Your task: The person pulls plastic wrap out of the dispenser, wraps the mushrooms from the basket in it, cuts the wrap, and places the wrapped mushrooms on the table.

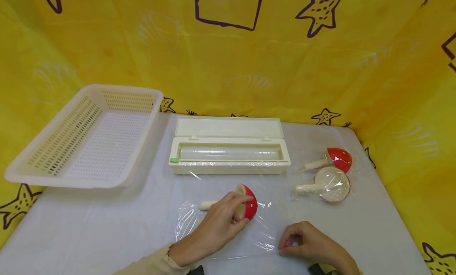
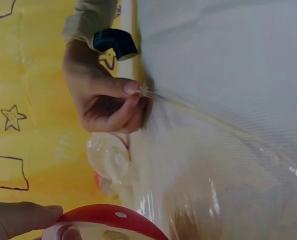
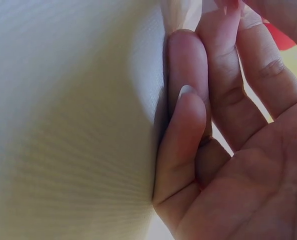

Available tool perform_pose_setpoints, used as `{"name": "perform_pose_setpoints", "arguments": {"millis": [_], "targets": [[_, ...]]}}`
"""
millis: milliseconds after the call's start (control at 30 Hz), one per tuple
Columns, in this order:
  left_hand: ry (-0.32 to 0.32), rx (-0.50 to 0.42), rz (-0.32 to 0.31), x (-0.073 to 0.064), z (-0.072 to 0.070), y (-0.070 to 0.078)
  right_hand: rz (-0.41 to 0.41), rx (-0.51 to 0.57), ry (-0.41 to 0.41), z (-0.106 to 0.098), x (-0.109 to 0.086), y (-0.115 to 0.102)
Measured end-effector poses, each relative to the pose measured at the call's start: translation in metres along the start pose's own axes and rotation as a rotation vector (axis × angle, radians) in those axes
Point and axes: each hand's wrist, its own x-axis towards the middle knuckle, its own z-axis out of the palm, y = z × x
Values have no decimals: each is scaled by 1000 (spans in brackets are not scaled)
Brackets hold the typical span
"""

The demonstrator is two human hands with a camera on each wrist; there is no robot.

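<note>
My left hand (image 1: 222, 217) grips the rim of a red-capped mushroom figure (image 1: 251, 203), its thumb and fingers on the hollow, white-dotted cap. Its cream stem points left. Beneath it a sheet of cling film (image 1: 256, 231) spreads over the table, running from the roll (image 1: 228, 152) in a white dispenser box (image 1: 228, 169). With thumb and fingers my right hand (image 1: 308, 241) pinches the film's near right corner; in the left wrist view the film (image 2: 223, 125) stretches away from those fingertips in a gathered edge. The right wrist view shows the curled fingers (image 3: 188, 65) close against the tabletop.
Two more mushroom figures lie at the right in clear film, one with its red cap (image 1: 340, 159) showing, the other with its cream hollow (image 1: 329, 180). A white perforated basket (image 1: 142, 164) stands at the left. The box lid (image 1: 228, 127) is raised behind the roll. A yellow patterned cloth (image 1: 213, 69) encloses the table.
</note>
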Motion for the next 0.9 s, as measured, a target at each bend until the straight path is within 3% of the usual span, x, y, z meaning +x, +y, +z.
{"name": "perform_pose_setpoints", "arguments": {"millis": [167,433,667,900], "targets": [[-13,62,26,10,8,-13,6,3,5,2,0,0],[-95,9,-12,13,8,-20,-18,-38,33,4,1,2],[-71,37,-3,5,-2,-28,-14,-42,42,5,1,2],[-67,102,-49,-13,-21,-37,-55,-69,60,5,0,3]]}}
